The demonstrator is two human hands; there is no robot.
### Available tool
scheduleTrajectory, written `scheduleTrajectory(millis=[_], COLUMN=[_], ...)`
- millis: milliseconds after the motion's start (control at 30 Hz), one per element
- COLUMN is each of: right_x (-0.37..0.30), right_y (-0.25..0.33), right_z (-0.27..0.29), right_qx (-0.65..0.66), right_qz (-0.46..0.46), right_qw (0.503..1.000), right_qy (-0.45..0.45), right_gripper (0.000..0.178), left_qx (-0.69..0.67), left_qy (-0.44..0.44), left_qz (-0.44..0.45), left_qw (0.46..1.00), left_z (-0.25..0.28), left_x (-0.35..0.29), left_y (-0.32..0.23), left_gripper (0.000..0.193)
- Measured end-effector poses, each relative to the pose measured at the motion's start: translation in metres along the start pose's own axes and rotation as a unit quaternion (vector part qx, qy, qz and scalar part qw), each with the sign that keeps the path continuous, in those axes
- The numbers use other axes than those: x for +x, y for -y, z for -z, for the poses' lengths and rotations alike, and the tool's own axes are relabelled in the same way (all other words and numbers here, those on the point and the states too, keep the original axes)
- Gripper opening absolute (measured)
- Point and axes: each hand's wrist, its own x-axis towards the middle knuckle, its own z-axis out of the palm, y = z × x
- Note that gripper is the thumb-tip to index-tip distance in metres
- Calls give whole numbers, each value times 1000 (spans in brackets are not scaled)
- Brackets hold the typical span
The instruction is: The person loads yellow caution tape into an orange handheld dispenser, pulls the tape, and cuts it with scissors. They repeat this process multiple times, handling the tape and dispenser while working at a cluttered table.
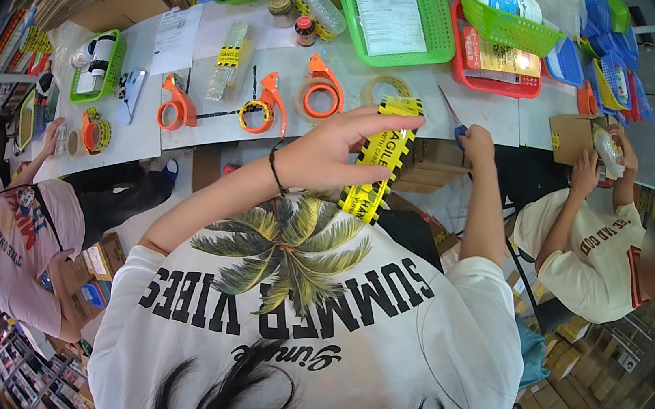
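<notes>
My left hand (pixel 324 151) grips a long narrow package wrapped in yellow-and-black warning tape (pixel 384 152), its fingers across the upper part and the thumb lower down. The package tilts upright in front of my chest, just over the table's near edge. In my right hand (pixel 479 145) is a pair of scissors (pixel 451 113), held by the dark blue handle. Its blades point up and left over the table, apart from the package. Beyond the package lies a roll of clear tape (pixel 380 88). Left of it stands an orange tape dispenser (pixel 323 89).
More orange dispensers (pixel 266 107) and a bubble-wrapped item (pixel 230 62) lie on the white table (pixel 144 129). Along the back stand a green basket holding paper (pixel 450 48), a red basket (pixel 493 84) and a small bottle (pixel 305 32). Co-workers sit left and right; one holds a carton (pixel 571 136).
</notes>
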Motion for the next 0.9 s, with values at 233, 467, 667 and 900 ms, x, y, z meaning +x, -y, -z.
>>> scheduleTrajectory(millis=[233,467,667,900], right_x=[-96,-113,-112,-115], right_y=[57,111,120,139], right_z=[234,278,260,259], right_qx=[346,306,340,320], right_qz=[35,117,147,149], right_qw=[854,813,794,831], right_qy=[387,482,482,430], right_gripper=[32,44,33,30], left_qx=[29,48,36,42], left_qy=[7,14,14,12], left_qz=[-4,-35,-33,-38], left_qw=[1000,998,999,998], left_z=[3,-1,-3,-5], left_x=[-2,4,2,1], left_y=[0,-7,-10,-5], left_gripper=[66,67,67,69])
